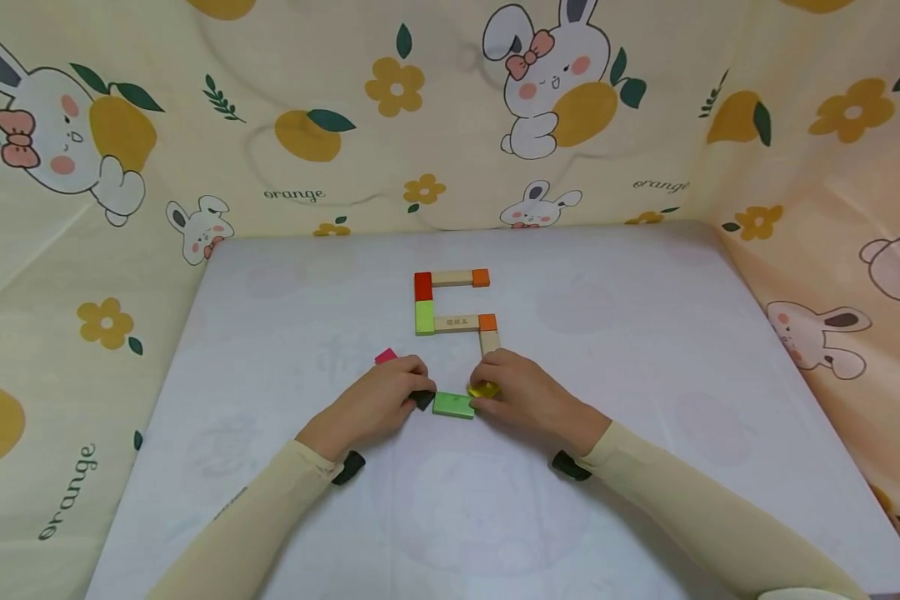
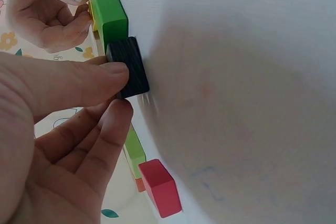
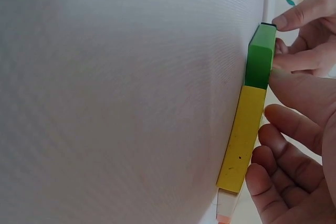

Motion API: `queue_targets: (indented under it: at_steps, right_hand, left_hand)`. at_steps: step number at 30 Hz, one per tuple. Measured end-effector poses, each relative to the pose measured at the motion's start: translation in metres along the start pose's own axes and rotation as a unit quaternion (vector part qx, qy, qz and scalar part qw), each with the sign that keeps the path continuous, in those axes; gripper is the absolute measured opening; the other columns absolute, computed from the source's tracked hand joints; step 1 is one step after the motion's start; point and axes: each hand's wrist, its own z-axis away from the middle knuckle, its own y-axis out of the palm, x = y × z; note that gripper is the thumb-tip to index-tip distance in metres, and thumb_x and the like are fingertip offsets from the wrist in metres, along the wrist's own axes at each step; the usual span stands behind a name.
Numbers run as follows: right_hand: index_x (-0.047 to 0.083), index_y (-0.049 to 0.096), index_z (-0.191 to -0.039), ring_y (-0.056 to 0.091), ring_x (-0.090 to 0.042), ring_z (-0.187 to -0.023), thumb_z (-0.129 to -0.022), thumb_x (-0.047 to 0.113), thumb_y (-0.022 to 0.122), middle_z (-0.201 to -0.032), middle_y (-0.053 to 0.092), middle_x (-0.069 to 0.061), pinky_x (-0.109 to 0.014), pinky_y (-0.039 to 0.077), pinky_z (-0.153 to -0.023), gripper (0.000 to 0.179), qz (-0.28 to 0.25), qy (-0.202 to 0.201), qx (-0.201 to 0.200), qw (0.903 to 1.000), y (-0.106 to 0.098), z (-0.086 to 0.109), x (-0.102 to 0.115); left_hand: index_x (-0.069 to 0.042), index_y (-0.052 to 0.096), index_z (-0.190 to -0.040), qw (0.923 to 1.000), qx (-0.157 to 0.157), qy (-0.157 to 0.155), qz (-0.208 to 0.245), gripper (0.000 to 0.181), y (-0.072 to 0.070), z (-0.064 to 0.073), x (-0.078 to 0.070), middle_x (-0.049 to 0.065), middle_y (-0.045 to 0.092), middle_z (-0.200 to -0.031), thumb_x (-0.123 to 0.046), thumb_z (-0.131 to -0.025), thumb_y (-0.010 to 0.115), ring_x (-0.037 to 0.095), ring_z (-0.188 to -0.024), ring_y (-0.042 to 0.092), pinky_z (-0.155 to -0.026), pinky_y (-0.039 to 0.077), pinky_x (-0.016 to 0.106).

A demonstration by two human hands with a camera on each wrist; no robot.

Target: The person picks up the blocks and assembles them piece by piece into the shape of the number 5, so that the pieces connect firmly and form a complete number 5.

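Between thumb and index finger, my left hand (image 2: 79, 93) pinches a black block (image 2: 135, 69), set against one end of a green block (image 1: 453, 405). My right hand (image 1: 528, 387) rests over a yellow block (image 3: 241, 137), its loosely bent fingers along the block's upper edge. The right thumb touches the green block where it meets the yellow one. In the head view the right hand covers much of the yellow block. A pink-red block (image 2: 160, 187) lies close to the left hand, apart from the row.
Beyond the hands, a line of blocks bends across the white table (image 1: 645, 333): orange (image 1: 481, 277), plain wood (image 1: 452, 278), red (image 1: 423, 286), light green (image 1: 424, 317), printed wood (image 1: 457, 323), orange (image 1: 487, 322) and wood (image 1: 490, 341). A rabbit-print cloth (image 1: 435, 150) hangs behind.
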Motion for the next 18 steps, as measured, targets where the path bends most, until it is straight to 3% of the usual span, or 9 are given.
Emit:
queue_targets:
  at_steps: [18]
  right_hand:
    - [0.017, 0.078, -0.11, 0.059, -0.011, -0.101, -0.093, 0.023, 0.089, -0.108, 0.067, 0.009, -0.032, 0.057, -0.091, 0.021, -0.007, 0.0, -0.001, 1.0, -0.0003, 0.0003, -0.0004]
  left_hand:
    - [-0.015, 0.081, -0.118, 0.9999, 0.013, 0.009, -0.007, 0.026, -0.0022, -0.005, 0.0042, 0.0, 0.063, -0.116, 0.003, -0.099, 0.073, 0.017, -0.108, 0.061, -0.096, 0.057, 0.034]
